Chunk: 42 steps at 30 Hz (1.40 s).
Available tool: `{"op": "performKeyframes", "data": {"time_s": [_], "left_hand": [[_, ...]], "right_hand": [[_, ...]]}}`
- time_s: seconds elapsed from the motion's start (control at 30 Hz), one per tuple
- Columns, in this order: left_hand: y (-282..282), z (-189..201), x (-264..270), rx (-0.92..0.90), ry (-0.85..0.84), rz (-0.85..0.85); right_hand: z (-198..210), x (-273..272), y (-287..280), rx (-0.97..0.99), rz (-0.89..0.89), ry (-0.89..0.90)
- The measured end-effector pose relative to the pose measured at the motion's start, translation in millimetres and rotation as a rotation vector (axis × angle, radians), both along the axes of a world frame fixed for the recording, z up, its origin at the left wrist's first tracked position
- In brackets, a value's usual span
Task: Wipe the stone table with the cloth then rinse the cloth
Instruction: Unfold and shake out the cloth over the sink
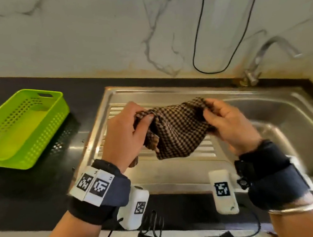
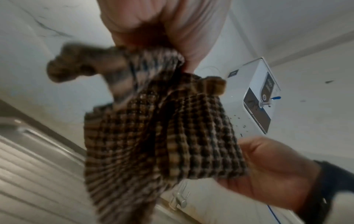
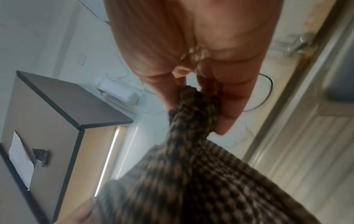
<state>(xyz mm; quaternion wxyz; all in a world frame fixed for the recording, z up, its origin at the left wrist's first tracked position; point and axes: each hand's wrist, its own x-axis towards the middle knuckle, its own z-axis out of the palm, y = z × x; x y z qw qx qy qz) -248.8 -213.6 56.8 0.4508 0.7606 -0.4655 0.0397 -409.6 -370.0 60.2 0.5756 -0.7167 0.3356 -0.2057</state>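
The checked cloth (image 1: 174,130) is pinched by left hand (image 1: 122,135) and right hand (image 1: 227,122) — stretched between them. The sink (image 1: 267,110) lies beneath both.

Black wrist straps (image 1: 270,176) on both arms, 2 white coded tags (image 1: 93,184) on the left strap, white tagged camera blocks (image 1: 223,190) beneath each strap, bangle (image 1: 294,209) behind the right strap

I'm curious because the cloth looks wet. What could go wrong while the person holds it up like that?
1. The cloth hangs between the left hand and right hand above the ribbed draining part of the sink, not the basin, so drips might run toward the black counter.
2. Black cables lie at the counter's front edge; splashes could perhaps reach them.
3. Each hand pinches only an edge, so the cloth might slip.
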Motion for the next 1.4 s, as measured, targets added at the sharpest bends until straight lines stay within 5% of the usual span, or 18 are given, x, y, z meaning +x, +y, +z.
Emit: {"op": "performKeyframes", "data": {"time_s": [0.07, 0.13, 0.27, 0.4, 0.53, 0.6, 0.67, 0.73, 0.87, 0.93, 1.13, 1.4], "left_hand": [[-6.5, 1.1, -17.5, 0.038, 0.027, 0.099], [-17.4, -2.3, -38.0, 0.212, 0.024, 0.134], [-32.9, -26.7, -70.3, 0.453, 0.080, 0.041], [-26.1, -26.3, -72.9, 0.444, 0.161, -0.053], [-14.3, -12.5, -45.6, 0.587, -0.008, -0.076], [-10.6, -8.4, -32.9, 0.522, -0.041, -0.027], [-9.3, -2.5, -27.1, 0.411, -0.061, -0.003], [-10.0, 7.7, -26.7, 0.279, -0.083, 0.012], [-9.9, 29.5, -24.5, -0.030, 0.050, 0.012], [-11.5, 31.3, -28.9, -0.033, 0.067, -0.018], [-24.8, 8.7, -47.9, 0.055, 0.124, -0.103], [-30.3, -0.8, -52.3, 0.072, 0.053, -0.274]], "right_hand": [[-20.1, -7.8, -8.1, -0.360, 0.121, 0.387], [-33.4, -14.6, -4.9, -0.561, 0.211, 0.545], [-47.9, -21.1, 31.7, -0.299, 0.449, 0.196], [-62.7, -16.6, 25.8, -0.342, 0.300, 0.180], [-51.5, -13.4, 0.9, -0.203, 0.213, 0.047], [-40.4, -12.4, -5.8, 0.081, 0.141, -0.122], [-30.5, -12.5, -7.9, 0.113, 0.112, -0.222], [-24.0, -12.2, -9.7, -0.113, 0.136, -0.206], [-21.6, -9.3, -10.3, -0.678, 0.259, 0.201], [-18.3, -6.4, -3.2, -0.764, 0.224, 0.205], [-0.4, -0.3, 24.1, -0.580, 0.245, -0.128], [11.9, -14.1, 17.9, -0.808, 0.231, -0.012]]}}
